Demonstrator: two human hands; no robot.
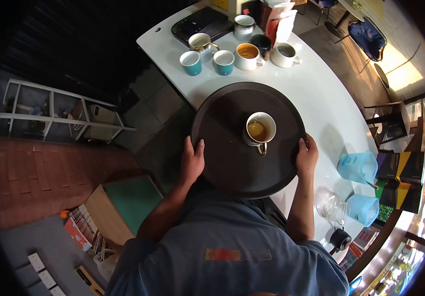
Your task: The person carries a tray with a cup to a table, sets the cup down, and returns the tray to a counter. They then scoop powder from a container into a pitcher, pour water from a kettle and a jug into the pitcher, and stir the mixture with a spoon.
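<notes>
A round dark brown tray (pixel 222 163) is held level in front of my body, partly over the white counter. My left hand (pixel 192 160) grips its left rim, thumb on top. On the opposite rim, my right hand (pixel 307 154) holds it the same way. One cup (pixel 260 129) with a gold-coloured handle stands upright on the tray, right of the middle, with some brown liquid inside. The fingers under the tray are hidden.
Beyond the tray, the white counter (pixel 321 98) bears two teal cups (pixel 191 63), several mugs (pixel 247 56) and a black flat device (pixel 200 24). Light blue containers (pixel 358 166), a glass jar (pixel 330 204) and a black-topped object (pixel 340 239) stand at the right.
</notes>
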